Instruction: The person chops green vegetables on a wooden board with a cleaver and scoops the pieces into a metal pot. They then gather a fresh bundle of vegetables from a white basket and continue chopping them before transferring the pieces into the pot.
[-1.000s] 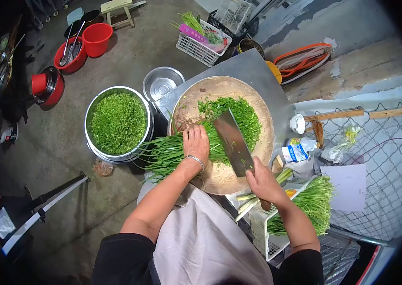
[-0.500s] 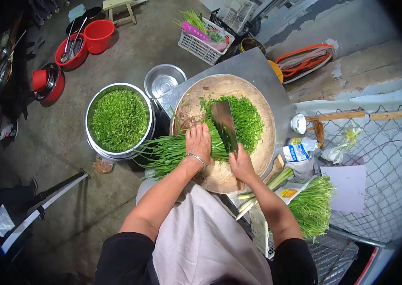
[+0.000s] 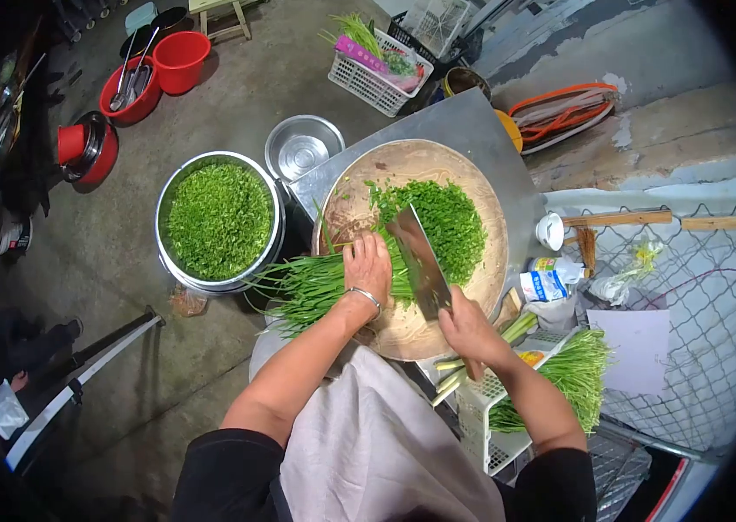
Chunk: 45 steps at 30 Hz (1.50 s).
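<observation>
My left hand (image 3: 368, 268), with a metal bangle at the wrist, presses down on and grips a bunch of long garlic chives (image 3: 303, 283). The bunch lies across the left front of a round wooden chopping board (image 3: 495, 222), its leaves hanging over the rim. My right hand (image 3: 465, 325) is closed round the handle of a cleaver (image 3: 424, 264). The blade stands just right of my left fingers, at the cut end of the bunch. Chopped green chives (image 3: 448, 222) are heaped on the board to the right of and beyond the blade.
A metal pot (image 3: 160, 235) full of chopped greens stands left of the board, near a metal basin (image 3: 333, 130). Uncut chives (image 3: 572, 370) lie in a white crate on the right. A white basket (image 3: 368, 83) and red buckets (image 3: 181, 65) are farther off. A person (image 3: 7, 348) is at far left.
My right hand and the cleaver have shifted right and toward me, and the blade is more slanted. My left hand stays on the chives. A person has come into view at left.
</observation>
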Each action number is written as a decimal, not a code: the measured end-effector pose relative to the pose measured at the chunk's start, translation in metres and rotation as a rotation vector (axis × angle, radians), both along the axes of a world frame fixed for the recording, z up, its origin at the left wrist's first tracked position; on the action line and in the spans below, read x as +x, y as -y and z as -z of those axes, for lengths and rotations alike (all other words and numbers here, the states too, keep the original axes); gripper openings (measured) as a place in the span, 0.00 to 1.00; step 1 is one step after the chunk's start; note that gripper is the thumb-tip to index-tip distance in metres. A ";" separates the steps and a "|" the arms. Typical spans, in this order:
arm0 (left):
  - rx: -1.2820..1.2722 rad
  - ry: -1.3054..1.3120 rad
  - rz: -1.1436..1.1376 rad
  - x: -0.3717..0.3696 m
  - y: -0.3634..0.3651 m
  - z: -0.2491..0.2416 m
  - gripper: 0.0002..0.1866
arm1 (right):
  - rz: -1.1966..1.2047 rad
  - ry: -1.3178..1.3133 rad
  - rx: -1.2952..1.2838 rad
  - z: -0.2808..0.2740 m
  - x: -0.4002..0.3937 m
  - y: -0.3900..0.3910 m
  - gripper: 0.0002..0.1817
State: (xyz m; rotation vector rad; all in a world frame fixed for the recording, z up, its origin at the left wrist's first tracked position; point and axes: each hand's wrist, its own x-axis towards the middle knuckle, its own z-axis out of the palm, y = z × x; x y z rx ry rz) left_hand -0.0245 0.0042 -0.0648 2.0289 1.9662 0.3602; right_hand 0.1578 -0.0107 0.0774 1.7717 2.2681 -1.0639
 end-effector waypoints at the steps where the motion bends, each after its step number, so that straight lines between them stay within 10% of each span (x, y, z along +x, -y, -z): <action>1: 0.029 -0.022 -0.002 0.000 0.000 0.004 0.70 | -0.010 -0.012 0.042 0.020 -0.002 -0.001 0.15; 10: -0.078 0.125 0.047 -0.027 0.009 -0.036 0.75 | 0.127 -0.213 0.285 0.073 0.001 0.008 0.15; 17: -0.149 -0.001 0.052 -0.019 0.007 -0.029 0.74 | 0.071 0.017 -0.023 -0.057 -0.003 0.027 0.16; 31: -0.143 0.015 0.063 -0.020 0.017 -0.032 0.67 | 0.129 -0.129 0.182 0.082 -0.014 0.021 0.16; 39: -0.049 -0.056 -0.005 -0.016 0.014 -0.008 0.72 | 0.067 -0.030 0.017 -0.049 -0.010 0.021 0.16; 45: -0.143 -0.030 0.050 -0.022 0.016 -0.036 0.66 | -0.019 0.050 -0.065 -0.038 -0.001 0.022 0.17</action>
